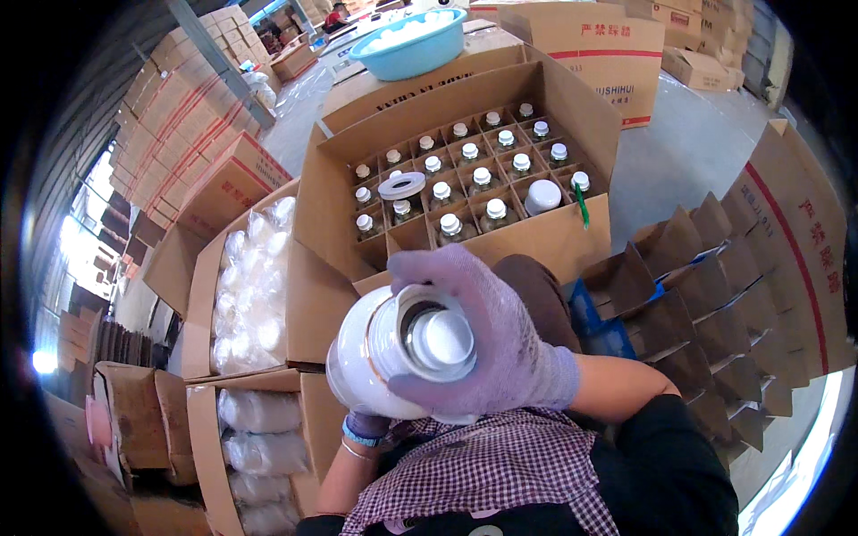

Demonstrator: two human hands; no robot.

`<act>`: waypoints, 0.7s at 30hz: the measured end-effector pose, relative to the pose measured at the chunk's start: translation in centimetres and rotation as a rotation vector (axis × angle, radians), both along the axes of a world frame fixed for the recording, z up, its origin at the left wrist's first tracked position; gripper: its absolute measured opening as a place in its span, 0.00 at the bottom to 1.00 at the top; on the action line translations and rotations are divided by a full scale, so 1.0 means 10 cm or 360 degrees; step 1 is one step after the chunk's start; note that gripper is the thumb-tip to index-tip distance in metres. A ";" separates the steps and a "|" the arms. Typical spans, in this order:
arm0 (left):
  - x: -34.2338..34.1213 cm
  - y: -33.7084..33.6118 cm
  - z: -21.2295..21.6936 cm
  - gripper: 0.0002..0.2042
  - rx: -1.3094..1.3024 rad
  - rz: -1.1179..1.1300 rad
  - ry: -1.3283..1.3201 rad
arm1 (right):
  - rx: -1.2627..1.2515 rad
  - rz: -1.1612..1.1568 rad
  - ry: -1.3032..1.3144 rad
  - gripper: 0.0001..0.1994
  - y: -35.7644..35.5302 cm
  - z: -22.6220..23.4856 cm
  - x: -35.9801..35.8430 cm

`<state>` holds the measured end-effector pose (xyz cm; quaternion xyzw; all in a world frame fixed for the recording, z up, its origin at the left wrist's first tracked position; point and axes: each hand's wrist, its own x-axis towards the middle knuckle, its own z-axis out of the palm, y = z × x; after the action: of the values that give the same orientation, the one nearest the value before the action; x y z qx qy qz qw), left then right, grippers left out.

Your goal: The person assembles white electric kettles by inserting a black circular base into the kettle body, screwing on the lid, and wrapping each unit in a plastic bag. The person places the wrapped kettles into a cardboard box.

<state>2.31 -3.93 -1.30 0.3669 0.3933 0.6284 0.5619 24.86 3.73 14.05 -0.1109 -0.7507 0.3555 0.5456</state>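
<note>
A white vacuum flask (356, 347), wide-necked and tilted toward me, is held over my lap. A round white cap or stopper (442, 339) shows inside its open mouth. My right hand (492, 330), in a pale purple glove, closes round the flask's neck from the right, thumb and fingers on opposite sides. My left hand (368, 425), also gloved, is against the lower side of the flask; its fingers are hidden by it. Just ahead stands an open carton (545, 234) divided into cells, holding several glass bottles (451, 230) with white caps.
A white ring (401, 186) and a larger white lid (542, 196) lie among the bottles. Left are cartons of plastic-wrapped pieces (259, 411). Cardboard dividers (688, 304) stand at right. Beyond the carton is a light-blue basin (411, 55) of white pieces. Stacked cartons (192, 107) rise far left.
</note>
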 end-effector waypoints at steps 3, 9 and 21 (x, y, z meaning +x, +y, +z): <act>0.03 -0.06 -0.01 0.34 -0.0028 -0.0029 0.0007 | 0.0059 0.0111 0.0009 0.43 -0.01 -0.02 -0.02; 0.01 -0.12 -0.07 0.34 -0.0082 -0.0045 0.0020 | 0.0125 0.0211 -0.0053 0.42 -0.02 0.00 -0.06; -0.35 -0.22 -0.09 0.33 -0.0131 0.0048 0.0111 | 0.0026 0.0338 -0.0010 0.39 0.02 -0.15 -0.12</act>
<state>-1.23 -6.09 -2.18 0.3591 0.4437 0.6069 0.5530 23.68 3.94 12.59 -0.0274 -0.7629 0.4047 0.5034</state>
